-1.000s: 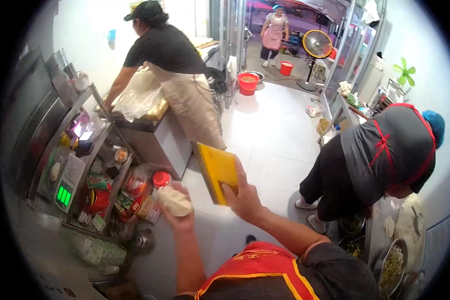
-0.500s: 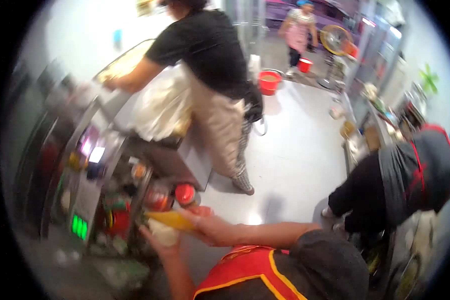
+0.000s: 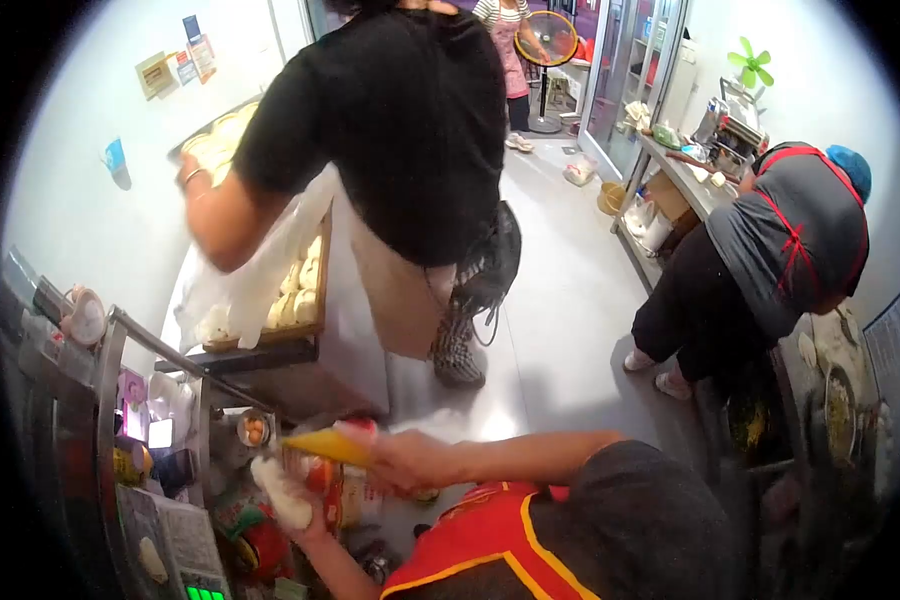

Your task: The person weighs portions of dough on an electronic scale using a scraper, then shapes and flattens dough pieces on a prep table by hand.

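My left hand point(image 3: 315, 520) holds a pale, elongated piece of dough point(image 3: 282, 492) above the cluttered shelf area. My right hand point(image 3: 405, 460) grips a flat yellow wedge-shaped tool point(image 3: 325, 444); its narrow end points left, just above the dough. I cannot tell whether the tool touches the dough. Beneath the hands are a bowl of round orange-brown items point(image 3: 255, 430) and several red packages, partly hidden by my arms.
A person in black point(image 3: 400, 130) reaches over a tray of pale dough pieces point(image 3: 228, 130); another wooden tray point(image 3: 315, 290) sits under plastic. To the right, a person in grey point(image 3: 800, 230) bends over a counter. A yellow-rimmed fan point(image 3: 547, 38) stands by the doorway with another person.
The view has swung, bringing the trays and right-hand counter into clearer sight. The dough in my left hand now shows more of its length. My right hand still holds the yellow tool.
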